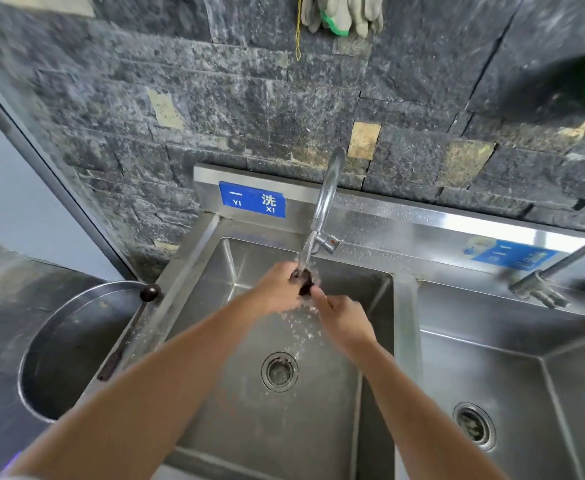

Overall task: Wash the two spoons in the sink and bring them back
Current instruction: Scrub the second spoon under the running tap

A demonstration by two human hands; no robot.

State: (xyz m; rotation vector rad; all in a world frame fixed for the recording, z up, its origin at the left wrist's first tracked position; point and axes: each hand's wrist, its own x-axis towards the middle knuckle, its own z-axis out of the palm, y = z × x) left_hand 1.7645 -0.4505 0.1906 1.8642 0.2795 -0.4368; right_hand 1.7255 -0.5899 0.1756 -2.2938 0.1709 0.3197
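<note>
Fingers of the left hand were curled around a dark spoon under the running faucet, above the left sink basin. Right hand fingers pinched its lower end. Another dark spoon lay on the sink's left rim, beside a metal bowl.
</note>
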